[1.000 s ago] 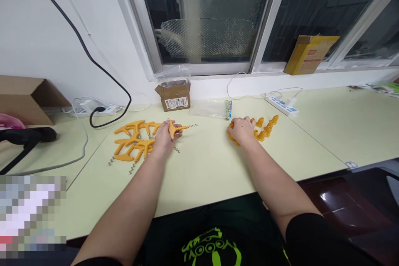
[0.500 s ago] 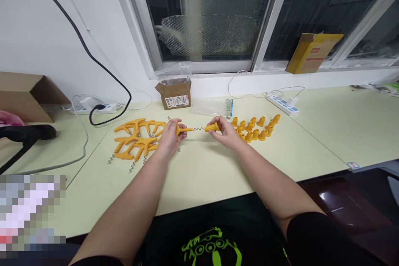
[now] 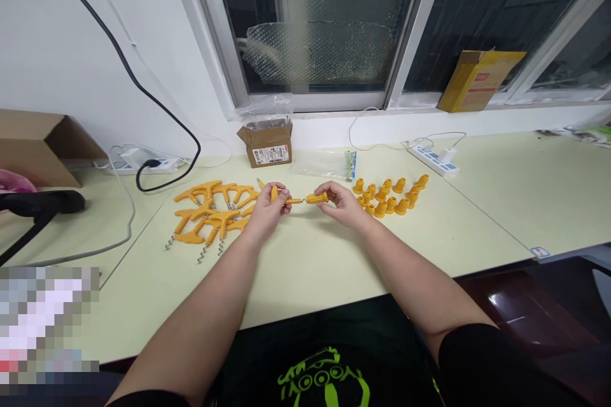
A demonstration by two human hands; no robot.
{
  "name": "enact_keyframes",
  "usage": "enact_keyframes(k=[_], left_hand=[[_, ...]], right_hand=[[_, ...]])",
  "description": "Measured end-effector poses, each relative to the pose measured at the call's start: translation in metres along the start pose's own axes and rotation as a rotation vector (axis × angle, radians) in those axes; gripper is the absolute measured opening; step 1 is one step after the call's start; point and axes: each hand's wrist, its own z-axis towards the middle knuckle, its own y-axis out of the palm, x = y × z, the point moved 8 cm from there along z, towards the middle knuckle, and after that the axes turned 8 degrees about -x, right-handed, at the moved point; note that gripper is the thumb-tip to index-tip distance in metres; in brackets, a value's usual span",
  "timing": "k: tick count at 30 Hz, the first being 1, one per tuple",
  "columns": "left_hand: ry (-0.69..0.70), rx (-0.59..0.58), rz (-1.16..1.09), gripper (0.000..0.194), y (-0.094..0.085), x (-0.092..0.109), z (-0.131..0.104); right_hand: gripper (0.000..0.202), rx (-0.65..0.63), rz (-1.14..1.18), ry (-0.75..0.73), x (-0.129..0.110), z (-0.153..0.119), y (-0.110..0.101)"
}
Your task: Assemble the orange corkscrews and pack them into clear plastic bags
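Note:
My left hand point(image 3: 267, 211) grips a yellow corkscrew point(image 3: 293, 201) by its T-shaped handle, the shaft pointing right. My right hand point(image 3: 342, 203) pinches a yellow flared plastic sleeve point(image 3: 316, 198) by its wide end. The narrow end of that sleeve faces the corkscrew, and most of the metal spiral is hidden inside it. Left of my hands lies a pile of yellow corkscrews point(image 3: 210, 211) with bare metal spirals. On the right, several matching yellow sleeves point(image 3: 382, 193) stand on the table.
A small cardboard box point(image 3: 270, 145) and a clear plastic bag point(image 3: 322, 164) lie at the back of the pale table point(image 3: 315, 267). Power strips point(image 3: 434, 159) and cables run along the wall. A black cable point(image 3: 119, 54) hangs at the left, near a larger cardboard box point(image 3: 38, 143).
My hands have come closer together. The corkscrew's spiral, bare between them before, is now mostly inside the sleeve, which has shifted slightly left.

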Motion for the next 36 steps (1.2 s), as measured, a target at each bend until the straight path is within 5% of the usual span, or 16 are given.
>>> enact_keyframes(k=[6,11,17,27,36], left_hand=[[-0.062,-0.004,0.032,0.037,0.009,0.001,-0.005],[-0.08,0.039,-0.075,0.035,0.001,0.008,-0.004],[-0.105,0.033,-0.116,0.035,0.001,0.008,-0.005],[-0.355,-0.13,-0.219,0.042,0.032,-0.015,-0.018],[0.041,-0.359,0.182,0.055,0.043,0.014,-0.02]], right_hand=[[0.019,-0.019,-0.214,-0.07,-0.016,0.0,-0.003],[0.022,0.046,-0.12,-0.009,-0.002,0.0,-0.02],[0.024,0.028,0.005,-0.002,0.005,0.0,-0.01],[0.015,-0.107,-0.137,-0.079,-0.019,-0.001,0.015],[0.034,-0.089,0.32,0.261,0.007,-0.002,0.023]])
